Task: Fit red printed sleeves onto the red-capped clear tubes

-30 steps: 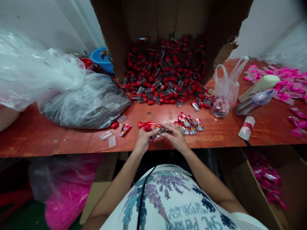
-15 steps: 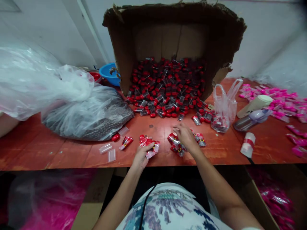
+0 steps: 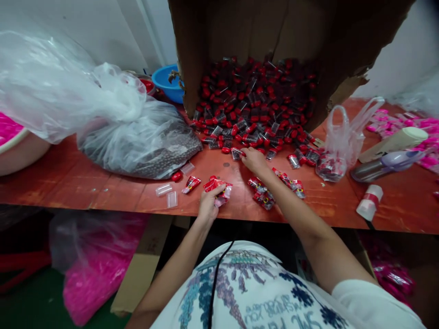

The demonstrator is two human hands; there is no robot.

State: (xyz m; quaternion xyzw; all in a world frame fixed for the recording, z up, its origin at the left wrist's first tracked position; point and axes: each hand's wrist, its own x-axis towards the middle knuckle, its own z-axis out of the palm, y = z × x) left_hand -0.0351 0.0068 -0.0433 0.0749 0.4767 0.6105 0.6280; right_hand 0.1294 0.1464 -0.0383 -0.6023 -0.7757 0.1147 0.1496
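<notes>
My left hand [image 3: 208, 204] is closed on red-and-pink printed plastic wrappers [image 3: 223, 193] near the table's front edge. Farther forward, my right hand [image 3: 255, 161] pinches the red end of a small clear red-capped container [image 3: 236, 154] with dark contents, at the near edge of a large heap of such containers [image 3: 254, 109]. Below my right wrist lies a small group of wrapped red packs [image 3: 262, 199], and more packs [image 3: 291, 183] lie right of the forearm. A single wrapped pack [image 3: 191, 184] rests left of my left hand.
A torn cardboard box [image 3: 192, 50] on its side holds the heap. To the left are a clear bag of dark beads [image 3: 144, 146], a blue basin [image 3: 168, 82] and clear empty cases [image 3: 172, 199]. A plastic carrier bag [image 3: 338, 146], bottle [image 3: 384, 167] and roll [image 3: 369, 202] stand right.
My right hand has moved forward from above the wrapped packs to the heap's edge and taken hold of a red-capped container. My left hand keeps its wrappers. The camera view has shifted.
</notes>
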